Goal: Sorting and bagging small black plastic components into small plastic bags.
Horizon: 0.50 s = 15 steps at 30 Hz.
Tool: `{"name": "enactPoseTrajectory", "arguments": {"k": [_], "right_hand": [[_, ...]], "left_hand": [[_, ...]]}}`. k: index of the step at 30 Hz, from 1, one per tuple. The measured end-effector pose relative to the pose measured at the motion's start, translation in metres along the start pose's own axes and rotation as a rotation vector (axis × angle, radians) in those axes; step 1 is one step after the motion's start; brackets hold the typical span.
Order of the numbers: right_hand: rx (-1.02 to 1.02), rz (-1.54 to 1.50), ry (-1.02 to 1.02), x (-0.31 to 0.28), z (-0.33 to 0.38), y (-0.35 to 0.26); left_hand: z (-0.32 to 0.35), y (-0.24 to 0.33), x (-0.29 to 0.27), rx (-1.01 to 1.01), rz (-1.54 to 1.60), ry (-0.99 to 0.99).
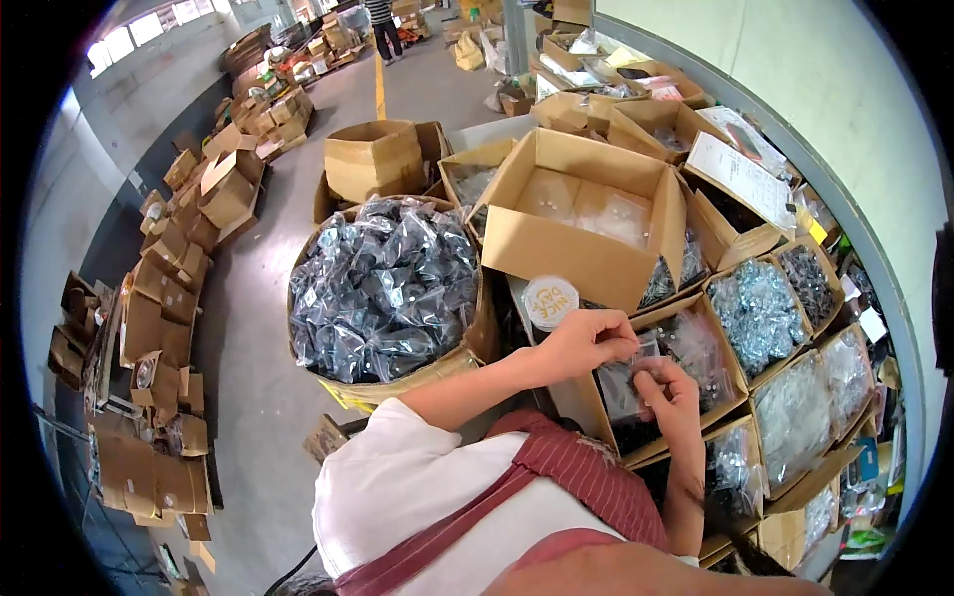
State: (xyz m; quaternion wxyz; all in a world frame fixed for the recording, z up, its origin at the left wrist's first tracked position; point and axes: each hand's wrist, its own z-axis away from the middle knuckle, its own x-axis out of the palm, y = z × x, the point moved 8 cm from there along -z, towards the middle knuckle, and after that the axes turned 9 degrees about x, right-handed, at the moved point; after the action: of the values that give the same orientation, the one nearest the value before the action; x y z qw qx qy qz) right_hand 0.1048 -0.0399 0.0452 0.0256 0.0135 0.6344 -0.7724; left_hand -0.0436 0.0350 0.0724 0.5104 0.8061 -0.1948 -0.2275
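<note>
My left hand (592,343) reaches across from the left, its fingertips pinched together at the top edge of a small clear plastic bag (618,391). Just below and to the right, my right hand (673,392) is closed, thumb and fingers pinching the same bag's side. What is inside the bag is too small to tell. Both hands are over an open cardboard box (737,391) holding more clear bags with dark contents. A round white lid with gold lettering (551,302) lies just beyond my left wrist.
Left of my arm stands a big round-looking carton (485,333) heaped with bagged dark parts (388,288). Ahead is a large open box (566,253) with a few small clear bags. Boxes of bagged parts (757,313) line the right. Cartons (159,318) line the left wall; a person (384,28) stands far off.
</note>
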Motion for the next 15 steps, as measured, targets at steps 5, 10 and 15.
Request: {"name": "enactPoseTrajectory", "arguments": {"k": [5,10,15], "right_hand": [[0.088,-0.116,-0.236,0.017,0.008,0.007],[0.156,-0.214,-0.155,0.007,0.006,0.025],[-0.049,0.256,0.032,-0.006,0.004,0.020]], "left_hand": [[0.006,-0.005,-0.009,-0.147,-0.233,0.005],[0.006,-0.008,-0.001,-0.143,0.023,0.002],[0.013,-0.003,0.002,0.035,-0.158,0.008]]}}
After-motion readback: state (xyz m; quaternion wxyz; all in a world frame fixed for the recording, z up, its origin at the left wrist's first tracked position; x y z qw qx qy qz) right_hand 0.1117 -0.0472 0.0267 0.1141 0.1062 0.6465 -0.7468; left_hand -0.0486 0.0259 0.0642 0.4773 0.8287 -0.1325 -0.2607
